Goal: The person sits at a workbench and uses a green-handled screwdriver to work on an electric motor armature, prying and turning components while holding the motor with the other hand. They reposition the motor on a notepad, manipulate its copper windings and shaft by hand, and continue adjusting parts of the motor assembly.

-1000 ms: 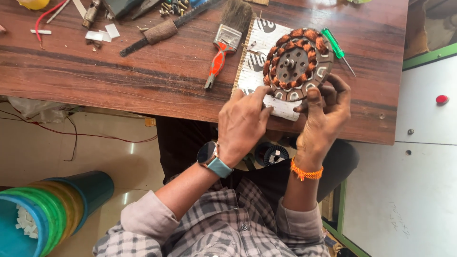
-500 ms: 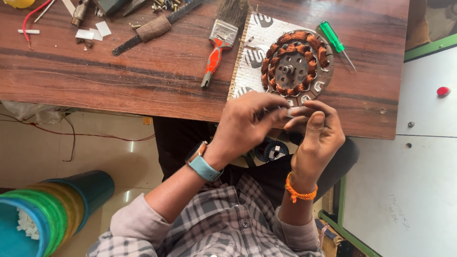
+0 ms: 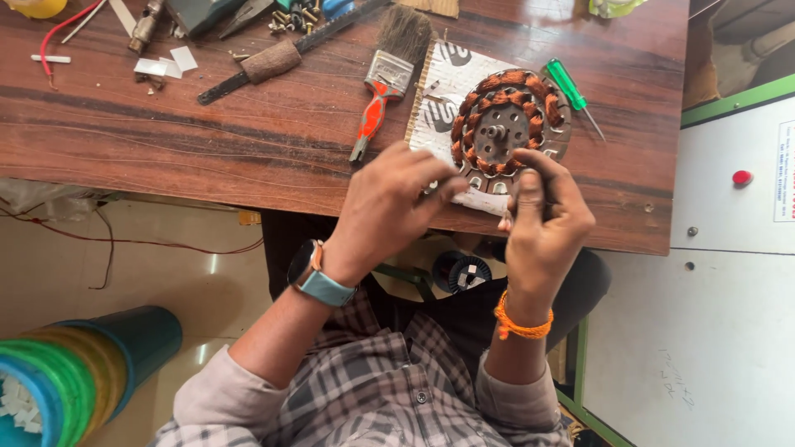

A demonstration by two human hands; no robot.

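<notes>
In the head view, a round stator (image 3: 507, 122) wound with copper coils lay on a white card (image 3: 447, 91) near the wooden desk's (image 3: 207, 141) front edge. The left hand (image 3: 389, 207) and right hand (image 3: 542, 217) met at its near rim, fingers curled and pinched, apparently on a thin wire too small to make out. A red-handled brush (image 3: 385, 79) lay just left of the card, and a green screwdriver (image 3: 573, 89) to its right.

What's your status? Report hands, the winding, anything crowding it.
Left hand and right hand pinching at near edge of copper-wound stator. Stator flat on card. Paintbrush left, green screwdriver right, both close.

Checked shirt with pale cuffs, teal-strapped watch (image 3: 313, 273) behind left-hand fingers, orange thread band (image 3: 520, 321) behind right-hand fingers
</notes>
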